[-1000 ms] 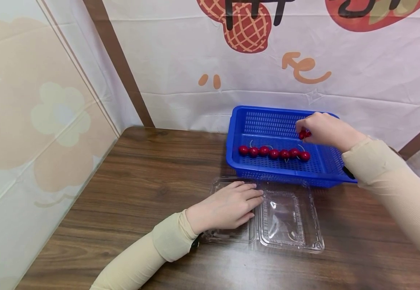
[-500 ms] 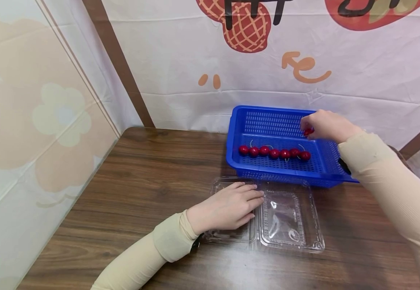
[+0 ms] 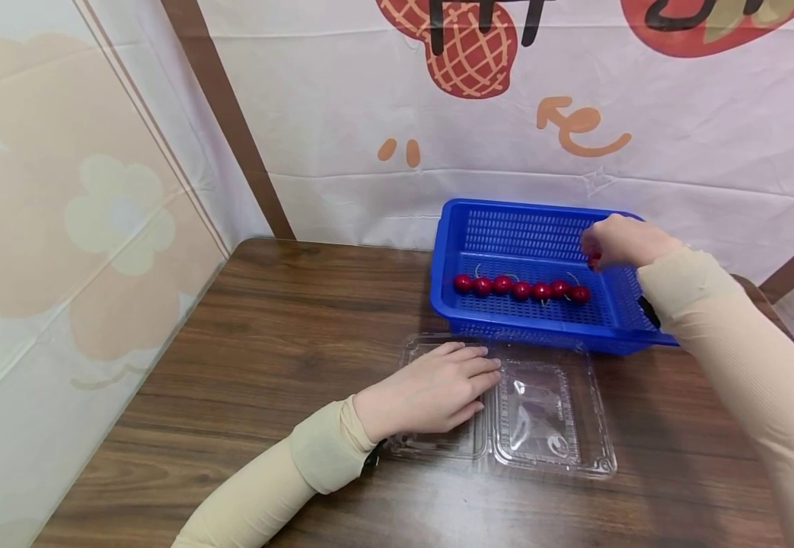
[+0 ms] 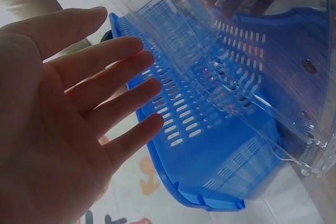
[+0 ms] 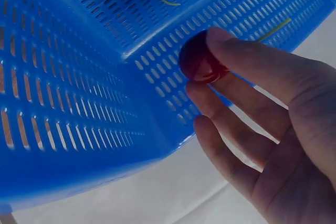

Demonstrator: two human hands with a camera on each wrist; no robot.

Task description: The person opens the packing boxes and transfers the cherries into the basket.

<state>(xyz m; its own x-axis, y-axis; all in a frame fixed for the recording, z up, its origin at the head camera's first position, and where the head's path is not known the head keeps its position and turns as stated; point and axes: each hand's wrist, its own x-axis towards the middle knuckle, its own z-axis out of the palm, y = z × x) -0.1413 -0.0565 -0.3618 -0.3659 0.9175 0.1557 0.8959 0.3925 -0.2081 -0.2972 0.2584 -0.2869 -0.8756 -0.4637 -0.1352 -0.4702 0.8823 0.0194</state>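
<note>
My right hand is over the back right part of a blue perforated basket. Between thumb and fingers it pinches a dark red cherry, and a yellow-green stem shows behind the thumb in the right wrist view. In the basket, several red cherries lie in a row, some with thin stems. My left hand rests on the left half of an opened clear plastic clamshell box, fingers straight and slightly spread. The left wrist view shows that palm with nothing in it.
The box lies on a brown wooden table, right in front of the basket. Behind the table hangs a pale printed cloth, close to the basket's back. Another cloth panel stands along the left edge.
My right hand has shifted a little to the right over the basket with the pinched cherry. The left hand, the box and the row of cherries stay in place.
</note>
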